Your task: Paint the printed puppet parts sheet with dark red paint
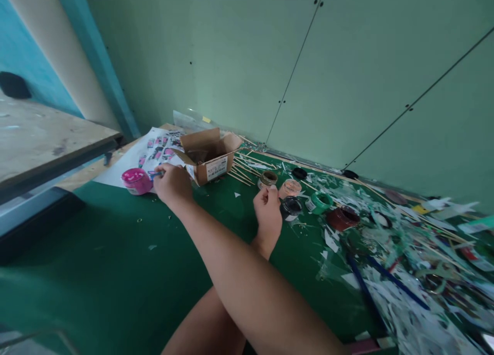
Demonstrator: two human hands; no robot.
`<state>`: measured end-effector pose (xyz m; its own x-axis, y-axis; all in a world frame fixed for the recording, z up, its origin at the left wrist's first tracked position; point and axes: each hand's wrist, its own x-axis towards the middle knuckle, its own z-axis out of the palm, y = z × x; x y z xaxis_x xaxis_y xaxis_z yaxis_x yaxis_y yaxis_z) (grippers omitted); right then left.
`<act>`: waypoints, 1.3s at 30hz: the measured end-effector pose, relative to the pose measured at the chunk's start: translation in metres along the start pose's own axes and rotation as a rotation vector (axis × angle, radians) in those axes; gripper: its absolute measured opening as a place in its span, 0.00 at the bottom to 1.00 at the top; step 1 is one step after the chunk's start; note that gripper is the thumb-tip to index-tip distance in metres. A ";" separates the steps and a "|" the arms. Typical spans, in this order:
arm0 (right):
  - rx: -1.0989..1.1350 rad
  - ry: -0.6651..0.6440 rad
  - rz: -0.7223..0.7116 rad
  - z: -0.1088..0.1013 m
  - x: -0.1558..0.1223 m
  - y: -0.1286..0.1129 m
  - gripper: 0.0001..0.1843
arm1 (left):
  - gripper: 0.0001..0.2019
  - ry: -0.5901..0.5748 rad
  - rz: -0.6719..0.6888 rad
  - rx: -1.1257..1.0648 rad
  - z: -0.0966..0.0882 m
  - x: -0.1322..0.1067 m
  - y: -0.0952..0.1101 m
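Note:
My forearms cross, the right one over the left. At the left, my right hand [173, 184] pinches a small blue-purple thing [155, 174], its kind unclear, right beside an open jar of pink paint [137, 181]. My left hand [268, 211] is closed with fingertips together; whatever may be in them is hidden. Close by it stand an open jar of black paint [290, 209], a jar of peach paint [290, 189] and a jar of brownish paint [267, 179]. Further right are a green paint jar [319, 202] and a dark red one [342, 218].
An open cardboard box [216, 167] stands behind my hands, with a printed sheet [135, 154] to its left. Thin wooden sticks [242, 171] lie beside it. Paper and film scraps [417, 293] crowd the right, with blue-handled tools [399, 283]. A green wall [247, 61] rises behind.

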<state>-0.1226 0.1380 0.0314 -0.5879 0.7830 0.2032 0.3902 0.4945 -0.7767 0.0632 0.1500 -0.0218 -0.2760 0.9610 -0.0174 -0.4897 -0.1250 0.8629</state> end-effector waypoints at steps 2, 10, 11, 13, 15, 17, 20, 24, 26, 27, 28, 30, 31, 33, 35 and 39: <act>-0.097 -0.047 -0.145 0.004 0.000 -0.001 0.29 | 0.19 0.081 0.017 -0.030 0.000 -0.001 0.004; -0.246 -0.136 -0.146 0.037 0.016 0.001 0.44 | 0.14 0.266 -0.099 -0.188 -0.012 0.008 0.023; -0.253 -0.125 -0.190 0.043 0.017 0.002 0.45 | 0.13 0.273 -0.111 -0.201 -0.013 0.008 0.024; -0.250 -0.156 -0.302 0.053 0.018 0.002 0.51 | 0.13 0.275 -0.128 -0.221 -0.015 0.008 0.025; -0.228 -0.184 -0.384 0.055 0.015 0.000 0.55 | 0.12 0.273 -0.137 -0.234 -0.015 0.006 0.025; -0.207 -0.120 -0.363 0.048 0.010 -0.001 0.50 | 0.12 0.270 -0.137 -0.237 -0.015 0.004 0.025; -0.264 0.000 -0.299 0.022 0.001 0.001 0.29 | 0.13 0.274 -0.121 -0.221 -0.013 0.003 0.024; -0.500 -0.095 -0.237 -0.006 -0.007 0.016 0.27 | 0.14 0.264 -0.096 -0.180 -0.009 0.002 0.021; -0.540 -0.128 -0.246 -0.010 -0.007 0.023 0.20 | 0.14 0.256 -0.087 -0.167 -0.007 0.002 0.019; -0.545 -0.124 -0.247 -0.010 -0.007 0.025 0.17 | 0.15 0.253 -0.082 -0.163 -0.006 0.001 0.018; -0.545 -0.112 -0.244 -0.010 -0.006 0.026 0.14 | 0.15 0.251 -0.076 -0.160 -0.006 0.001 0.018; -0.547 -0.079 -0.238 -0.008 -0.005 0.025 0.12 | 0.15 0.247 -0.067 -0.158 -0.006 0.001 0.017; -0.543 -0.058 -0.238 -0.007 -0.005 0.024 0.11 | 0.15 0.246 -0.063 -0.159 -0.006 0.001 0.016; -0.532 -0.020 -0.240 -0.007 -0.004 0.022 0.11 | 0.15 0.244 -0.059 -0.162 -0.006 0.001 0.016; -0.440 0.031 -0.205 -0.008 -0.003 0.017 0.13 | 0.15 0.245 -0.053 -0.165 -0.006 0.002 0.015; -0.136 0.156 -0.114 -0.019 -0.002 -0.005 0.14 | 0.16 0.237 -0.017 -0.164 -0.005 0.003 0.014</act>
<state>-0.1098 0.1412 0.0468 -0.5209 0.7627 0.3834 0.4252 0.6213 -0.6582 0.0509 0.1500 -0.0121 -0.4425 0.8814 -0.1655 -0.6179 -0.1659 0.7686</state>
